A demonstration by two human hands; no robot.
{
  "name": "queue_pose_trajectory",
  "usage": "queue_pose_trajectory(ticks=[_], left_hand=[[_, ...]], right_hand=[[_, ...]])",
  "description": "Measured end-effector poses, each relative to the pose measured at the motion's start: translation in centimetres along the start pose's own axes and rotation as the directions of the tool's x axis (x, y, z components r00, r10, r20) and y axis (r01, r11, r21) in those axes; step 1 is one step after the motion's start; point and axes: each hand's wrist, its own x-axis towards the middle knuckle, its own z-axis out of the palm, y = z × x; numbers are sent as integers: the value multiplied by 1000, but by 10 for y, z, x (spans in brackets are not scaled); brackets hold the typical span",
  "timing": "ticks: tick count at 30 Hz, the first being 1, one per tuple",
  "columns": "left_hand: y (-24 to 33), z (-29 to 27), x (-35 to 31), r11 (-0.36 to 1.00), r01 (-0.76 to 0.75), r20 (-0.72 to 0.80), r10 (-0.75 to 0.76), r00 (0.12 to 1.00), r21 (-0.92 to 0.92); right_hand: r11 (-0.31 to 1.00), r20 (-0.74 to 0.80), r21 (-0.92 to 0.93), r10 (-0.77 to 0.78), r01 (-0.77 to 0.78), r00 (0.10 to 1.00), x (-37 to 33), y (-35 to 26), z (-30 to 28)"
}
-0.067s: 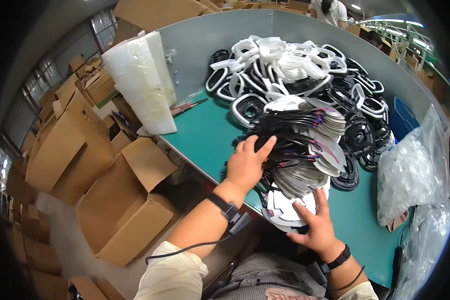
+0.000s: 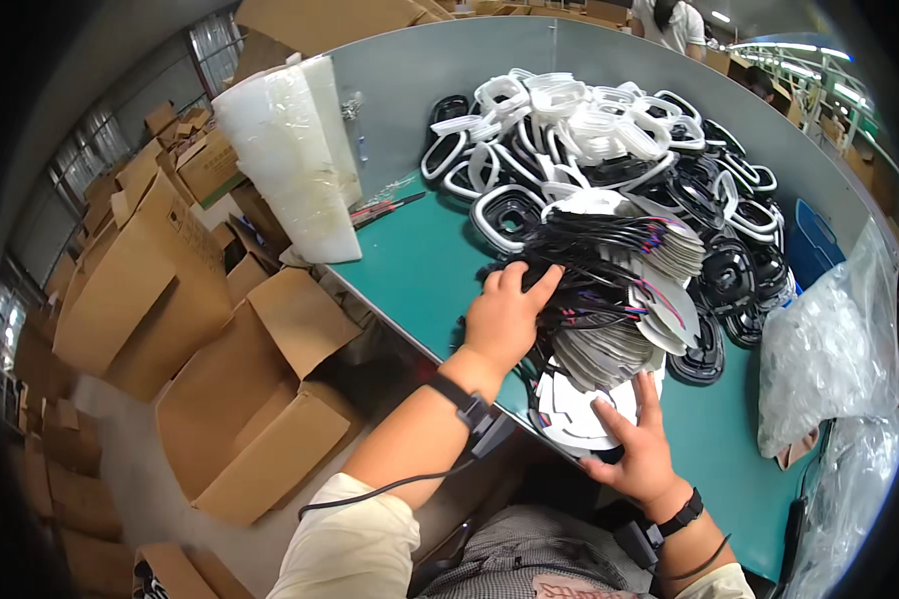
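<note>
At the left of the frame a tall brown carton (image 2: 120, 285) bears dark print high on its side, too small to read. An open carton (image 2: 235, 424) stands right of it, lower down. Toward the centre, a bundle of white sheets (image 2: 280, 165) in clear wrapping leans at the edge of the green tabletop (image 2: 410, 270), and a red-handled tool (image 2: 385, 208) lies beside it.

Just left of the frame's middle, the left hand (image 2: 504, 319) rests on the near end of the black cables (image 2: 589, 262), fingers bent over them; whether it grips them cannot be told. The cables lie across a fanned stack of grey plates (image 2: 591, 354), right of centre. Good handling here probably means gathering the cables loosely, so that the thin red and blue leads are not tugged where they meet the plates.

Below the stack, lighter white plates (image 2: 569, 411) overlap near the table edge, and under them a pink patch (image 2: 579, 587) on the person's clothing carries lettering, cut off by the lower edge of the frame. The right hand (image 2: 649, 454) is spread and unclosed, its fingers against these plates; a broad, flat touch should steady them without bending their rims.

Farther right, a clear plastic bag (image 2: 814, 349) shows no legible label.
</note>
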Motion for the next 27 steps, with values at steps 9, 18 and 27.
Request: queue_pose_trajectory(ticks=[9, 18, 27], left_hand=[[14, 0, 32, 987, 63, 203, -33, 979, -148], [-18, -107, -32, 626, 427, 541, -9, 841, -653], [0, -111, -48, -793, 86, 303, -128, 944, -603]], right_hand=[[996, -4, 4, 95, -95, 995, 2, -2, -10], [947, 110, 171, 257, -273, 960, -51, -4, -78], [895, -24, 295, 357, -334, 934, -86, -11, -84]])
